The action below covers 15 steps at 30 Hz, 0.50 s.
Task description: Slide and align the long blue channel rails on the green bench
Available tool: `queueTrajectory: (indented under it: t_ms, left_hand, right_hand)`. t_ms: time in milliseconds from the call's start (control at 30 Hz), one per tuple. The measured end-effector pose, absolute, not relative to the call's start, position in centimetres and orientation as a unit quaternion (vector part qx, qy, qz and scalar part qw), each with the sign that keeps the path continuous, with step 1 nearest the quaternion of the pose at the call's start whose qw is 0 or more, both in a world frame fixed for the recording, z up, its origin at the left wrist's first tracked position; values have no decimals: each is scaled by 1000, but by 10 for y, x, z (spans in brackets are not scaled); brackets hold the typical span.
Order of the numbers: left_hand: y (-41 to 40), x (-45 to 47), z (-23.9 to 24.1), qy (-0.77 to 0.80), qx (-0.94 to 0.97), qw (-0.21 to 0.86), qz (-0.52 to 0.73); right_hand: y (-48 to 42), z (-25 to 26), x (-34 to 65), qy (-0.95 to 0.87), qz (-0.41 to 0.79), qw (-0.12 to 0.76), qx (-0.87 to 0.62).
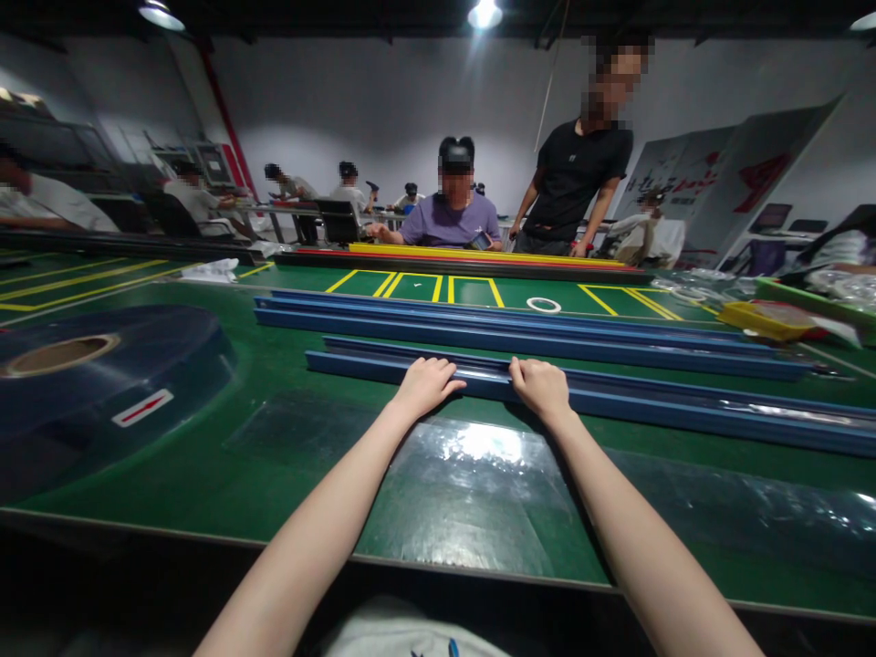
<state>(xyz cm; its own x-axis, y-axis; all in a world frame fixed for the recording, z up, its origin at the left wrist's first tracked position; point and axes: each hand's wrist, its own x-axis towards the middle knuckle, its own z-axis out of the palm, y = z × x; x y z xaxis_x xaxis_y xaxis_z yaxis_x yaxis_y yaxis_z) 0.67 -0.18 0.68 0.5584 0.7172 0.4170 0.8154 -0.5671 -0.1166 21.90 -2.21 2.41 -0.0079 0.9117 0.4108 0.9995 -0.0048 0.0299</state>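
A long blue channel-shaped rail point(671, 412) lies across the green table in front of me. My left hand point(428, 385) is closed over it near its left part, fingers curled over the far side and thumb stretched toward the right. Farther right on the same rail, my right hand point(542, 388) grips it with the fingers bent in. Shiny clear material shows inside the channel between and beyond my hands. Under my forearms, a clear plastic strip point(472, 493) lies flat and reflects the light. Behind this rail, more blue rails point(520, 330) lie roughly parallel.
A large roll of clear film point(171, 365) sits at the left. Yellow, red and black rails point(479, 260) lie at the back, near a white ring point(544, 305). A yellow tray point(763, 319) stands at the right. Two people are across the table; others sit farther off.
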Motion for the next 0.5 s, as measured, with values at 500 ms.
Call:
queueTrajectory:
  t_ms: [500]
  left_hand:
    - [-8,5,13,-397,-898,123,-146]
  right_hand:
    - [-28,29,244,-661,-159,114,-724]
